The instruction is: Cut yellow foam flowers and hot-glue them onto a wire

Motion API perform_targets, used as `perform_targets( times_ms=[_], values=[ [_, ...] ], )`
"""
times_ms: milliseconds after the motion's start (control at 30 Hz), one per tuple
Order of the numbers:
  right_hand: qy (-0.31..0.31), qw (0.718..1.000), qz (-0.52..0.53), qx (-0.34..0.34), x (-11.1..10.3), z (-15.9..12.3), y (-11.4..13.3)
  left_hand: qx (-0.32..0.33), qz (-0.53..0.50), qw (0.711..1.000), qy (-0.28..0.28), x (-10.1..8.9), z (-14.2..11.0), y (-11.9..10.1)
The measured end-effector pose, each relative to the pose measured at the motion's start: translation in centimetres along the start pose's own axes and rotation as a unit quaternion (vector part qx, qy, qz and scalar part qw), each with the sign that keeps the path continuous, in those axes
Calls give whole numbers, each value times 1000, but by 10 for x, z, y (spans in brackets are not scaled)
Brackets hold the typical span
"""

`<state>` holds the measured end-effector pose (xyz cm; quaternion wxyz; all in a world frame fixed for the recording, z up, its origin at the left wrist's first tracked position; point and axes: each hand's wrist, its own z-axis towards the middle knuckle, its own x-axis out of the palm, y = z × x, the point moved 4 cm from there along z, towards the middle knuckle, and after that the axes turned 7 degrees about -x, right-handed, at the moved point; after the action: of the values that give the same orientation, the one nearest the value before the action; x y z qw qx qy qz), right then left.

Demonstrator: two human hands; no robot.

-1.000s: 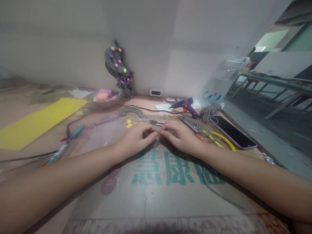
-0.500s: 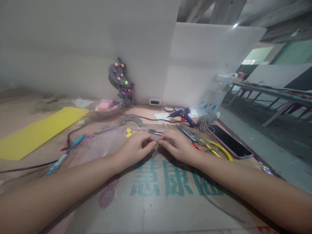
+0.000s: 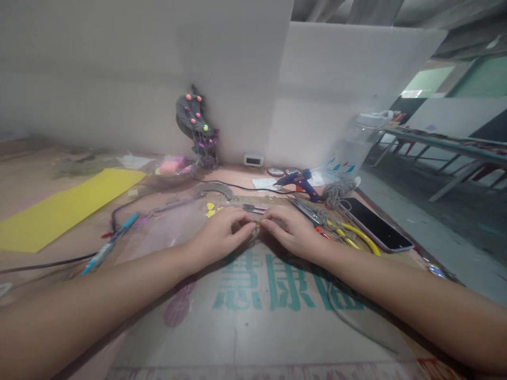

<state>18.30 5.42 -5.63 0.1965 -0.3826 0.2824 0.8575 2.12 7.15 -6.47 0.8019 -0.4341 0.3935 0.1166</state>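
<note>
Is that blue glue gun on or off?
Apparently on: a small red light glows on the glue gun. Whether it's hot, I cannot tell.

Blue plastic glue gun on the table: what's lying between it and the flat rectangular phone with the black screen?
In the head view, a loose bundle of grey yarn lies between the glue gun and the phone.

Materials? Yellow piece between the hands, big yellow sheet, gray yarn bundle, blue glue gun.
Yellow piece: too small and covered to tell.
Yellow sheet: probably paper or thin foam; matte, flat, even color.
Yarn bundle: soft fiber, matte; tangled strands show, fiber type unclear.
Glue gun: likely hard plastic; smooth, molded-looking body.
</note>
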Motion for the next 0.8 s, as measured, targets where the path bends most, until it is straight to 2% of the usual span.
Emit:
perform_targets(
  times_ms=[800],
  values=[
    [9, 1000, 2, 6, 1, 0, 0, -10, -1, 1000, -8, -1, 1, 2]
  ],
)
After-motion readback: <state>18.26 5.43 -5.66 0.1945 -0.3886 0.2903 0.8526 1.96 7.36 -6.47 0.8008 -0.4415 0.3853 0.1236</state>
